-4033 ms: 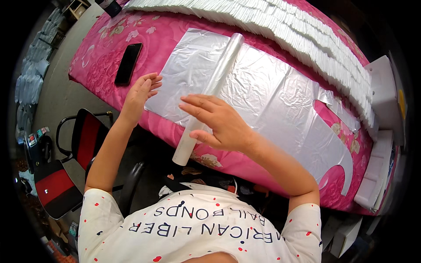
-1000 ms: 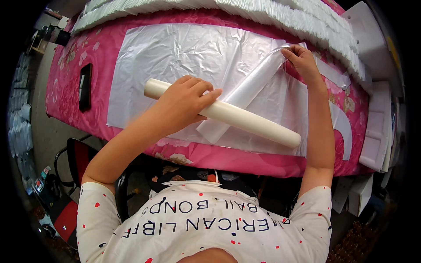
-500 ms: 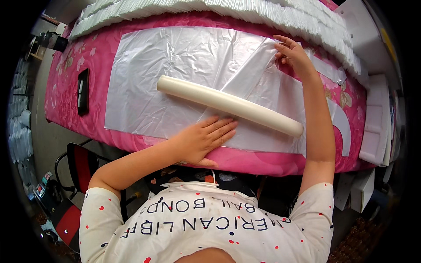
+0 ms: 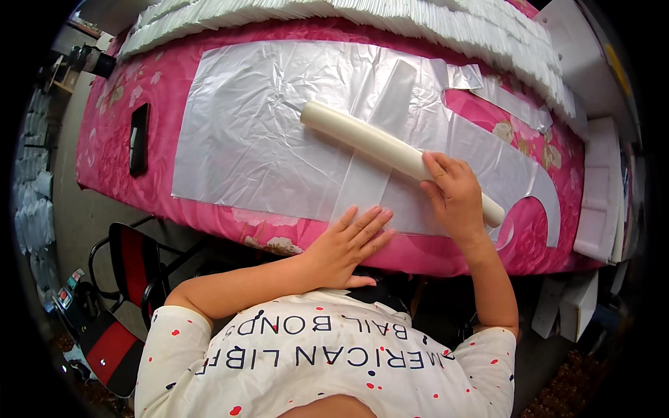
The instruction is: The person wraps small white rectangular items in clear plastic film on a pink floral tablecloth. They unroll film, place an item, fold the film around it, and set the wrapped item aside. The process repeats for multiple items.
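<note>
A thin, shiny white plastic bag lies spread over the pink cloth, creased on its left half. Its right end splits into long handle-like strips round a curved cut-out. Across the bag slants a smooth off-white tube, its right end nearer to me. My right hand is closed over the tube near that end, fingers on the far side. Fingers outstretched, my left hand rests at the near edge of the plastic. A narrow folded band of film runs beneath the tube.
Long rows of stacked white folded plastic line the table's far side. A dark phone lies on the pink floral cloth at left. White foam-like boxes stand at right; a red and black chair is at lower left.
My right hand has come from the far edge of the plastic down onto the tube. The tube has shifted right. A raised fold now lies as a flatter band. My left hand moved slightly right.
</note>
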Motion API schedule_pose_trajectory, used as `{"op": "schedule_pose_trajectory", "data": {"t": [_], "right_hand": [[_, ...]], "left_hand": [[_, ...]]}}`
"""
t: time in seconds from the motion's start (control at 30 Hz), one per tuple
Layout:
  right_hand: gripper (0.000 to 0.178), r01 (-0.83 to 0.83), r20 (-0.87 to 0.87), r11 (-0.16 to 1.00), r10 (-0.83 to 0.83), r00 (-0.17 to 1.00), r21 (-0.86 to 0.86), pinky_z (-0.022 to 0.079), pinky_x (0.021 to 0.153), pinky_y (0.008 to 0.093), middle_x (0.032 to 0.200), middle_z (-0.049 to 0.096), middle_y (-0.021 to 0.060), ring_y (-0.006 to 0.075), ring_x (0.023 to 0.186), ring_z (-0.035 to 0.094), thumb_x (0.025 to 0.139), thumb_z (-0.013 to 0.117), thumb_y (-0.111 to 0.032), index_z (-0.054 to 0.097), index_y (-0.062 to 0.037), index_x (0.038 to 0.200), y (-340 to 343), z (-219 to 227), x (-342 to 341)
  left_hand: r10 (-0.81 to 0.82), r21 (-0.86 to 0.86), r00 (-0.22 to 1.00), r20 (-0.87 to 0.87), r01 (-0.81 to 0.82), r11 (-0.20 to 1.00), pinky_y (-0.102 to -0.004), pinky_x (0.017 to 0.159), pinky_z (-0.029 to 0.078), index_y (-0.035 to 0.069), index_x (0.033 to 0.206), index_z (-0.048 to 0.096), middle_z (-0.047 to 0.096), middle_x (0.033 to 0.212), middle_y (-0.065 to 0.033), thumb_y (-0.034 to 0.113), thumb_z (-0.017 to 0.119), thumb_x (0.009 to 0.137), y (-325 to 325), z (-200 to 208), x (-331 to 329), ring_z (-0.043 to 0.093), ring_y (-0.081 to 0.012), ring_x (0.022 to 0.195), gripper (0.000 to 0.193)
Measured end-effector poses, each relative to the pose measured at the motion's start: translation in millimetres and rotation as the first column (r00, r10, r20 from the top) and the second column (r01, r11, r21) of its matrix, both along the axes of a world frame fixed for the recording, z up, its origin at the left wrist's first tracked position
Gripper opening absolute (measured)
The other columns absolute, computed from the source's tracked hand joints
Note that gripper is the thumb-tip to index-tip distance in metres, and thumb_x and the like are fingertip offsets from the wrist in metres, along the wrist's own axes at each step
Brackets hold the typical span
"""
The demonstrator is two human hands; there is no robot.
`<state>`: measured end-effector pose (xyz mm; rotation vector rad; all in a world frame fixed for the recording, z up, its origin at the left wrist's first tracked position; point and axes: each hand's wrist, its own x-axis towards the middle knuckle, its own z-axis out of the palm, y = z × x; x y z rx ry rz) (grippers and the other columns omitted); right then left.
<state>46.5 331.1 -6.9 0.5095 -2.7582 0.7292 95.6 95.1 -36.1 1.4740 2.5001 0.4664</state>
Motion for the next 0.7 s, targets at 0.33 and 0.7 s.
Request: {"op": "schedule_pose_trajectory", "data": {"t": [0.33,0.7], "right_hand": [[0.042,0.246,0.084,0.964,-0.238,0.968,-0.104,0.041,0.09,0.0352,0.114,0.059,0.0133,0.0283,0.103,0.053,0.077,0.064,-0.006,0.057,-0.006,0.118,64,11,7],[0.042,-0.183,-0.031,0.983,0.182,0.983,-0.025,0.044,0.087,0.0362,0.11,0.062,0.0053,0.0256,0.099,0.055,0.07,0.065,-0.003,0.061,-0.0092,0.111,-13,-2,-33]], "left_hand": [[-0.227,0.003,0.974,0.001,0.227,0.974,-0.0423,0.11,0.015,-0.005,0.136,0.029,0.023,0.146,-0.0167,0.054,0.053,0.077,-24,1,-41,0.018,-0.0303,0.137,0.087],[-0.028,-0.059,0.972,-0.233,0.015,0.998,-0.0432,0.108,0.022,0.004,0.136,0.035,0.03,0.144,-0.0132,0.018,0.051,0.079,-10,-15,10,0.026,-0.0262,0.135,0.06]]}}
